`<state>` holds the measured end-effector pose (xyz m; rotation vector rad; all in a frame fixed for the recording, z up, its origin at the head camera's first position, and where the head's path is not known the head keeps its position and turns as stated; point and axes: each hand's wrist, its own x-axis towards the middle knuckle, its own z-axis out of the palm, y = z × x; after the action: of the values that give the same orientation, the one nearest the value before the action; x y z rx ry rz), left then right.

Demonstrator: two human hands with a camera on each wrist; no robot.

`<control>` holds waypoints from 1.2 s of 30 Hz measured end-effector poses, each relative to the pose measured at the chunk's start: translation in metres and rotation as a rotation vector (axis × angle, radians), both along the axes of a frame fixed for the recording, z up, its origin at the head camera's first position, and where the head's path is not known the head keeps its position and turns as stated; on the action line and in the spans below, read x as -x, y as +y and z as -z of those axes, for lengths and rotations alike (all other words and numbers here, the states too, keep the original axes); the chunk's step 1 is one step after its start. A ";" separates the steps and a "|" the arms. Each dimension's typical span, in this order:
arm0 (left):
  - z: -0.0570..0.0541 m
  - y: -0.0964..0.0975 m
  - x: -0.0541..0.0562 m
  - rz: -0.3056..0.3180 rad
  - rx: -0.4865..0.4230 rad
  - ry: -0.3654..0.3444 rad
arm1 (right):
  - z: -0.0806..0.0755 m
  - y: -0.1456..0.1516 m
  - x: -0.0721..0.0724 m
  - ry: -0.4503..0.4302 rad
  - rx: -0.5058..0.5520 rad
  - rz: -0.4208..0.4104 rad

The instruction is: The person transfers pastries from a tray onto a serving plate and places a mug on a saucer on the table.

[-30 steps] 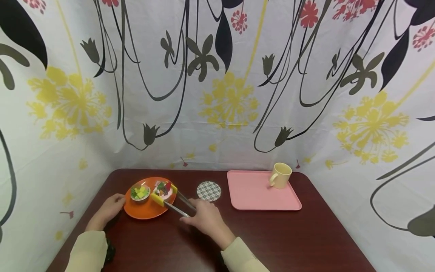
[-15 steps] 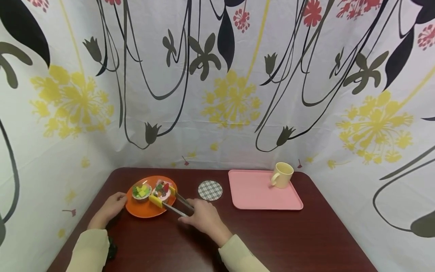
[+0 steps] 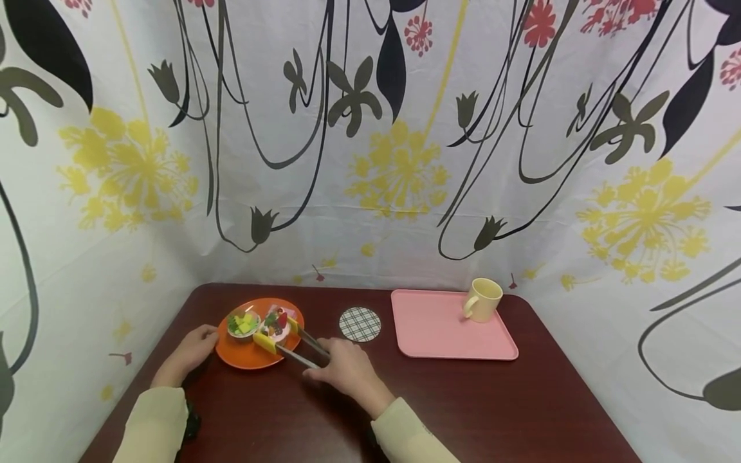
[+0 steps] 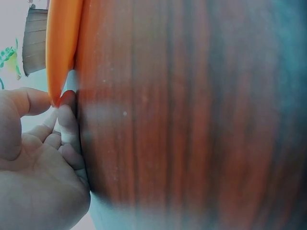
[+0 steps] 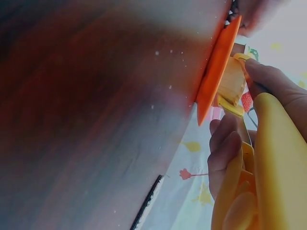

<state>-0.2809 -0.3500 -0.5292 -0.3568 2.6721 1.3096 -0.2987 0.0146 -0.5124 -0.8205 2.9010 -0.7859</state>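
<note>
On the left of the table an orange plate (image 3: 249,355) holds a small cup of green and yellow pieces (image 3: 244,324) and a fruit-topped tart (image 3: 276,326) with a strawberry. My left hand (image 3: 195,349) pinches the plate's left rim between thumb and fingers, as the left wrist view shows. My right hand (image 3: 349,366) grips metal tongs (image 3: 296,357) with yellow tips and a yellow handle. Those tips stand on either side of the tart, which sits on the plate. Something pink (image 3: 287,311), partly hidden, lies behind the tart.
Right of the plate lies a round checked coaster (image 3: 360,325). A pink tray (image 3: 451,331) carries a cream mug (image 3: 483,300) at its back right corner. Patterned cloth (image 3: 370,244) hangs behind the dark red-brown table (image 3: 492,405).
The tongs have moved slightly left with the tart between their tips, bringing it nearer the cup. More of the pink thing shows. My left hand stays at the plate's rim.
</note>
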 end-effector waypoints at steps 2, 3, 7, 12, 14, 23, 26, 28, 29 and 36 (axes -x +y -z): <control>0.000 0.000 0.000 -0.002 0.002 0.000 | -0.001 0.000 0.000 -0.003 0.001 -0.003; 0.000 0.000 0.001 -0.003 0.003 0.001 | -0.002 0.001 0.000 -0.004 0.003 -0.006; 0.001 0.001 0.002 -0.005 0.009 0.004 | -0.005 0.001 0.000 -0.009 -0.002 -0.010; 0.001 0.003 0.002 -0.003 0.011 0.006 | -0.006 0.003 0.000 -0.016 0.001 -0.007; 0.001 0.003 0.003 0.000 0.010 0.004 | -0.005 0.004 0.001 -0.014 0.007 -0.006; 0.003 0.001 0.004 0.002 0.008 0.006 | -0.010 0.008 0.000 -0.006 0.023 0.005; 0.002 0.001 0.003 0.003 0.009 0.007 | -0.012 0.010 -0.001 -0.001 0.018 0.008; 0.002 0.001 0.003 0.003 0.009 0.006 | -0.013 0.011 -0.002 -0.005 0.021 0.008; 0.002 0.001 0.003 0.003 0.009 0.006 | -0.014 0.011 -0.002 -0.007 0.023 0.006; 0.001 -0.001 0.001 0.012 0.005 0.003 | -0.017 0.016 -0.006 -0.019 0.062 0.015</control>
<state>-0.2816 -0.3505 -0.5304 -0.3393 2.6765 1.3018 -0.2922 0.0309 -0.4952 -0.7932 2.8829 -0.8838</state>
